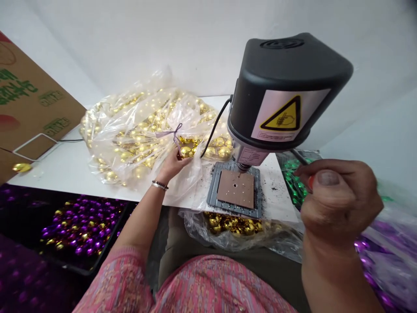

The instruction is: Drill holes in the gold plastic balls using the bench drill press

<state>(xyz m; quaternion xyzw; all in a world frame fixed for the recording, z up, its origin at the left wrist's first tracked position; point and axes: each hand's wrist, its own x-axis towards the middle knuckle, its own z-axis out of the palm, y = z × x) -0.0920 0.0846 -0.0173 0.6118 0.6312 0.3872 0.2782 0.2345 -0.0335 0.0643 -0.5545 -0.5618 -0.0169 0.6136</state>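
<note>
Gold baubles [187, 151] are heaped in a clear plastic bag [130, 130], cupped by the open left hand [174, 164]. Something orange [311, 182] is gripped in the curled right hand [339, 202].

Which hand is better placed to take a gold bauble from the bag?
Left, probably: the left hand is at the bag among the gold baubles; the right hand grips an orange-handled tool, farther off.
</note>
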